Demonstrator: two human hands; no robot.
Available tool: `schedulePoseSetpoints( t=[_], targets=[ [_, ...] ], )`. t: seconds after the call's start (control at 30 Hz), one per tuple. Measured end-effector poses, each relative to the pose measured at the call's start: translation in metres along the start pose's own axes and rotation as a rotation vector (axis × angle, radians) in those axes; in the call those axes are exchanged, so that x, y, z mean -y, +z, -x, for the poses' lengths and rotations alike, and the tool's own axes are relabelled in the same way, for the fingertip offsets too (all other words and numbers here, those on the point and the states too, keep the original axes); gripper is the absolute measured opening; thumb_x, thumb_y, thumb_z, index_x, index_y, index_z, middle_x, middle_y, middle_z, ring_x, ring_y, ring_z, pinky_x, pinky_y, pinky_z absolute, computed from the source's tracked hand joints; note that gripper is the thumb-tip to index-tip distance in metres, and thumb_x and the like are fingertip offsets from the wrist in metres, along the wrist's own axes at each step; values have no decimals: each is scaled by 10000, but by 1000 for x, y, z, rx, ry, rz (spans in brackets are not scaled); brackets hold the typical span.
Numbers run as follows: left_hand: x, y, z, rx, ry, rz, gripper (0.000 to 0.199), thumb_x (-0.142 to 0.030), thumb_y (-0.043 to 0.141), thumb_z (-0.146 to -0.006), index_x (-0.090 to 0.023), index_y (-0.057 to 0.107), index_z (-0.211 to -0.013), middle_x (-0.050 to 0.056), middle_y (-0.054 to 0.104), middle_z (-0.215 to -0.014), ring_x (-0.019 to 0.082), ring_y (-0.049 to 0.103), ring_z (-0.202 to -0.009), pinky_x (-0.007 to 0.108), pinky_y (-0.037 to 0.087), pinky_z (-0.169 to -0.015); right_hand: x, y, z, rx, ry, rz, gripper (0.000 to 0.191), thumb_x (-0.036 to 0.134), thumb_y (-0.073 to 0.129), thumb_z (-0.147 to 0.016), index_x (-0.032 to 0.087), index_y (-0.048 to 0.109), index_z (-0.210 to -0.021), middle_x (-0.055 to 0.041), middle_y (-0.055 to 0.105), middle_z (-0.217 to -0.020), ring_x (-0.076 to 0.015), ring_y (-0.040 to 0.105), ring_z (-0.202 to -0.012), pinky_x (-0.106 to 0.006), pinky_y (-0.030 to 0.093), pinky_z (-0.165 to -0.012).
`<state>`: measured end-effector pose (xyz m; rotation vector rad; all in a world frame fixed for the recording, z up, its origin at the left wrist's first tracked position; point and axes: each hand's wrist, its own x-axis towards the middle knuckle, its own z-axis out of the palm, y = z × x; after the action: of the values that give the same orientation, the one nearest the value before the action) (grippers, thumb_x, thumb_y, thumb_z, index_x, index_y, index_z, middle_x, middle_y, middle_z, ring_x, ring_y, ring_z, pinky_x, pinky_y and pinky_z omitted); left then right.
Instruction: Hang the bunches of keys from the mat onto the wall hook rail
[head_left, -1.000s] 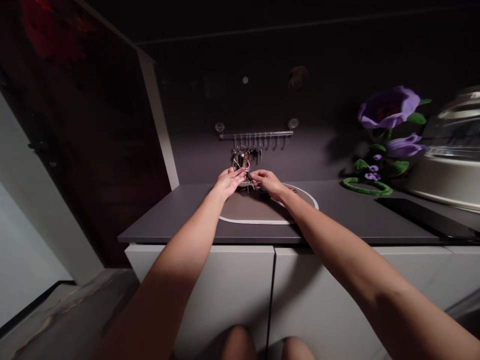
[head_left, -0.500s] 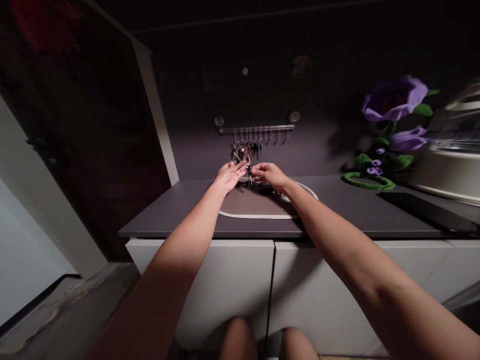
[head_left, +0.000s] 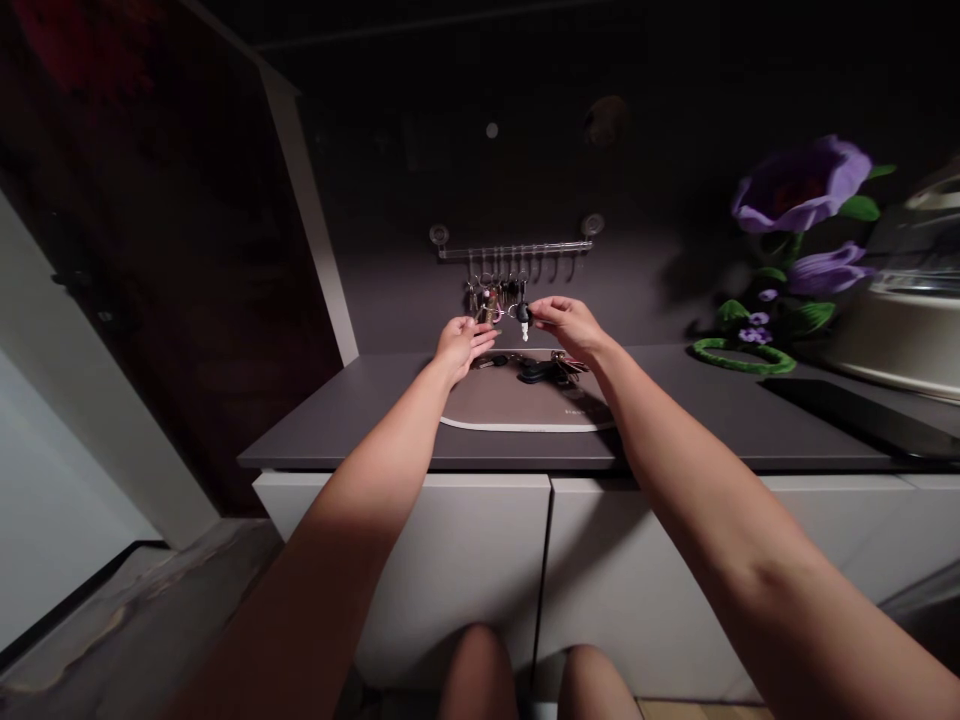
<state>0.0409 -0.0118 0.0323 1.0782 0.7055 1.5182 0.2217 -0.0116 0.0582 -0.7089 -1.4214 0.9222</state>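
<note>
My left hand (head_left: 461, 348) is palm up below the hooks, fingers partly stretched, with its thumb and fingers at a bunch of keys with a pink-and-brown charm (head_left: 490, 304). Whether that bunch also hangs from a hook I cannot tell. My right hand (head_left: 568, 322) pinches a black-headed key (head_left: 524, 316), its silver blade pointing down. A thin metal ring (head_left: 512, 312) shows between this key and the bunch. Behind, a clear hook rail (head_left: 517, 250) is fixed to the wall, with several keys (head_left: 511, 288) hanging from its left hooks.
Below my hands a brown mat with a white rim (head_left: 517, 408) bears black key fobs (head_left: 541, 372) and other keys. Purple flowers (head_left: 802, 190) on a green ring base, a black flat object (head_left: 855, 415) and a cream domed appliance (head_left: 900, 330) stand to the right. White cabinet doors (head_left: 457, 560) are below.
My right hand has moved right and slightly up, drawing the black-headed key away from my left hand. The fobs on the mat show more fully. My left hand has barely moved.
</note>
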Motion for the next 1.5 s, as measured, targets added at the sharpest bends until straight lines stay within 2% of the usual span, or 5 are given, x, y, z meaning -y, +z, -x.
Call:
schedulePoseSetpoints(
  t=[0.3, 0.57, 0.8, 1.2, 1.5],
  targets=[
    [16, -1, -1, -35, 33, -523, 118, -138, 393, -848, -172, 441, -747, -3, 562, -667, 87, 556, -628, 272, 450, -720, 0, -4, -6, -177, -86, -31, 133, 257, 652, -701, 160, 562, -687, 10, 571, -700, -60, 500, -645, -193, 410, -623],
    [24, -1, 7, 285, 250, -873, 79, -136, 535, -730, -172, 512, -663, -32, 520, -582, 97, 444, -561, 230, 390, -633, -8, 3, -4, -156, -19, -164, 250, 401, 612, -733, 192, 481, -769, 23, 576, -649, -68, 544, -591, -201, 434, -601],
    [25, 2, 14, 408, 379, -1001, 38, -165, 571, -711, -178, 539, -694, -19, 564, -655, 120, 492, -630, 233, 389, -640, -12, 8, -1, -174, 13, -188, 318, 438, 641, -687, 197, 437, -726, 50, 533, -628, -73, 571, -588, -204, 441, -604],
    [29, -1, 4, 155, 545, -939, 87, -232, 526, -765, -197, 558, -692, 23, 588, -666, 144, 530, -629, 257, 404, -673, -5, 6, -7, -155, 51, -211, 345, 413, 726, -586, 189, 495, -712, 98, 388, -442, -56, 454, -458, -197, 425, -540],
    [29, 1, 4, 95, 581, -1147, 142, -222, 439, -822, -175, 565, -774, 44, 620, -783, 138, 552, -706, 258, 409, -707, 12, -10, -44, -215, -176, 581, 278, 407, 642, -647, 136, 581, -643, 20, 543, -568, -68, 425, -528, -204, 333, -544]
  ],
)
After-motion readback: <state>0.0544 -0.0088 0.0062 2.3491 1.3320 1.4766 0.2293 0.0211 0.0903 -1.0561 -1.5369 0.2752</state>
